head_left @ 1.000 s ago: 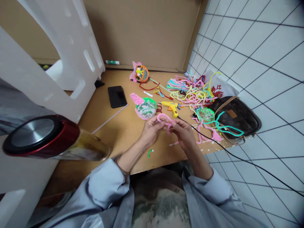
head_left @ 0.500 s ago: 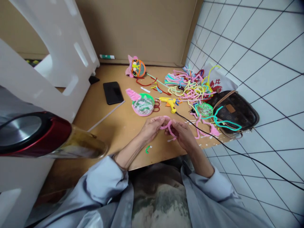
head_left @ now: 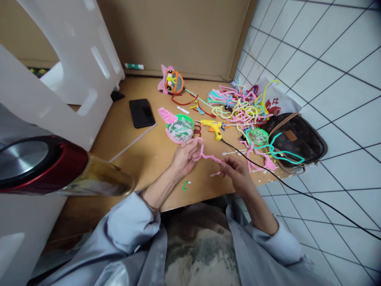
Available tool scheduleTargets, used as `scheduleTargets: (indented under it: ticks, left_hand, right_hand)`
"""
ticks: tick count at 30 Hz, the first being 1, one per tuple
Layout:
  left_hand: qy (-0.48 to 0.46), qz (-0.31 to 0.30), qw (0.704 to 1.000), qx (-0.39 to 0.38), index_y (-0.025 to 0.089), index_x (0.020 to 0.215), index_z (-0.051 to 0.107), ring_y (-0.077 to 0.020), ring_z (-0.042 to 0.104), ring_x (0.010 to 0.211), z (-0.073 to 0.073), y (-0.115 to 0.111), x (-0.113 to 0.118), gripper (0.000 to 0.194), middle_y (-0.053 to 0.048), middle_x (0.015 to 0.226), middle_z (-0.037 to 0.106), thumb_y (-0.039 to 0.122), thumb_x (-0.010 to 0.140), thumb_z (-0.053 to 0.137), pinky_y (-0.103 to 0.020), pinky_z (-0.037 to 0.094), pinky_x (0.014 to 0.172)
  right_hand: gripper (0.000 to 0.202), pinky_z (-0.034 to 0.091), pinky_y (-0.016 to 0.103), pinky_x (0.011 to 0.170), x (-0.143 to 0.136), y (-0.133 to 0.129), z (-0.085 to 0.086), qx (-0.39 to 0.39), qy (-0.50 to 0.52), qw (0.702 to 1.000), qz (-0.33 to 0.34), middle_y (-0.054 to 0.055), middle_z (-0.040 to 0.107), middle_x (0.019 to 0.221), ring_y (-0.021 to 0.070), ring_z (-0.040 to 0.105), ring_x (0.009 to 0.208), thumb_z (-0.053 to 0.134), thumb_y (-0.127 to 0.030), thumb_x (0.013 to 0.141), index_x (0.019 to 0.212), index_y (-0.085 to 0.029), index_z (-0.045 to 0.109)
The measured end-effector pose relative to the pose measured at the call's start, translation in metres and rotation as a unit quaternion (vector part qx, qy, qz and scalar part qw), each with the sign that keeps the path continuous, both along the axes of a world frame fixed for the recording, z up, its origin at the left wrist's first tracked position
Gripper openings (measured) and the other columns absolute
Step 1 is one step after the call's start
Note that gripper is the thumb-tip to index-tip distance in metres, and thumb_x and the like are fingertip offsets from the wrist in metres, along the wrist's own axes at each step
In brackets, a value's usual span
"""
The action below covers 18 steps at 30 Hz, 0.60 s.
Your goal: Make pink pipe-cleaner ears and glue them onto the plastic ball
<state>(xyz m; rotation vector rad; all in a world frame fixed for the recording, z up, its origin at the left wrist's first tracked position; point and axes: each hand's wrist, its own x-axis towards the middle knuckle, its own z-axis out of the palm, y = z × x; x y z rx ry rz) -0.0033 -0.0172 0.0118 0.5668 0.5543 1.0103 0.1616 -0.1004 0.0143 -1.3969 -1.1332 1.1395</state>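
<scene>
A bent pink pipe cleaner [head_left: 208, 156] stretches between my two hands over the front of the table. My left hand [head_left: 185, 157] is closed on its looped end, just below a round craft piece [head_left: 180, 129] with a green and pink rim and a pink fuzzy ear shape. Thumb and fingers of my right hand [head_left: 235, 171] pinch the other end. Beyond them lies a yellow hot glue gun [head_left: 212, 128], its black cord running off to the right. Red-handled scissors [head_left: 197, 129] are partly hidden beside the round piece.
A bottle with a red collar [head_left: 98, 171] stands close on the left, near a black phone [head_left: 142, 113]. Bundled pipe cleaners [head_left: 235, 104] and a brown handbag [head_left: 300, 137] fill the right side. A decorated mask-like craft [head_left: 172, 81] sits at the back.
My hands have moved apart, my right hand going right and slightly down. The pink pipe cleaner, looped between both hands before, is now drawn out between them.
</scene>
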Motion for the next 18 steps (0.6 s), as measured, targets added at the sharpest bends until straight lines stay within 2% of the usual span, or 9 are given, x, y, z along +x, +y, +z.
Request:
scheduleTargets:
  ticks: [2,5,9,11,15,17,18]
  left_hand:
    - [0.007,0.000,1.000,0.005,0.009,0.069,0.068,-0.0007,0.022,0.038,0.001,0.000,-0.001,0.024,0.010,0.044,0.028,0.027,0.084,0.076,-0.012,0.023,0.038]
    - [0.010,0.003,1.000,0.011,0.009,0.068,0.068,-0.0006,0.020,0.038,0.002,0.000,-0.001,0.026,0.011,0.044,0.025,0.028,0.085,0.076,-0.012,0.023,0.037]
    - [-0.028,0.049,0.998,0.002,0.014,0.076,0.067,-0.0056,0.043,0.045,0.005,0.006,-0.004,0.013,0.008,0.047,0.036,0.020,0.087,0.071,-0.015,0.042,0.048]
    - [-0.049,0.061,0.997,-0.016,0.016,0.083,0.066,-0.0061,0.045,0.047,0.007,0.008,-0.006,0.006,0.008,0.050,0.040,0.013,0.088,0.068,-0.017,0.045,0.052]
    - [-0.088,0.004,0.996,-0.028,0.016,0.083,0.062,-0.0037,0.036,0.044,0.009,0.006,-0.006,0.008,0.009,0.052,0.035,0.015,0.090,0.066,-0.014,0.035,0.046]
    - [-0.082,-0.031,0.996,-0.012,0.016,0.087,0.063,-0.0033,0.034,0.043,0.008,0.003,-0.006,0.007,0.008,0.054,0.037,0.019,0.089,0.069,-0.014,0.029,0.043]
    - [-0.069,-0.042,0.997,0.002,0.015,0.091,0.064,-0.0032,0.034,0.043,0.007,0.001,-0.006,0.009,0.008,0.054,0.039,0.020,0.087,0.071,-0.014,0.026,0.042]
  right_hand:
    - [0.035,0.038,0.025,0.051,0.002,-0.001,0.000,0.007,0.002,1.000,-0.017,-0.004,0.051,0.059,0.0107,0.046,0.053,0.075,-0.053,0.073,0.071,-0.020,0.060]
    - [0.036,0.028,0.024,0.046,0.006,-0.006,0.006,-0.010,-0.007,1.000,-0.012,-0.006,0.044,0.055,0.0088,0.037,0.049,0.074,-0.053,0.073,0.071,-0.020,0.061]
    - [0.039,0.017,0.023,0.043,0.018,-0.025,0.019,-0.077,0.023,0.996,0.036,-0.008,0.037,0.053,0.0066,0.026,0.045,0.076,-0.056,0.072,0.075,-0.019,0.065]
    - [0.039,0.015,0.024,0.042,0.026,-0.034,0.021,-0.106,0.051,0.991,0.062,-0.008,0.037,0.053,0.0060,0.023,0.045,0.079,-0.055,0.071,0.077,-0.018,0.067]
    - [0.042,0.015,0.024,0.042,0.035,-0.040,0.015,-0.115,0.093,0.988,0.044,-0.010,0.031,0.050,0.0059,0.019,0.044,0.080,-0.058,0.070,0.078,-0.018,0.068]
    - [0.044,0.017,0.024,0.042,0.037,-0.040,0.013,-0.095,0.069,0.992,0.035,-0.009,0.031,0.049,0.0067,0.020,0.044,0.078,-0.061,0.072,0.079,-0.019,0.068]
    - [0.043,0.020,0.024,0.043,0.037,-0.040,0.013,-0.082,0.034,0.995,0.051,-0.008,0.034,0.050,0.0075,0.024,0.045,0.076,-0.061,0.075,0.075,-0.019,0.068]
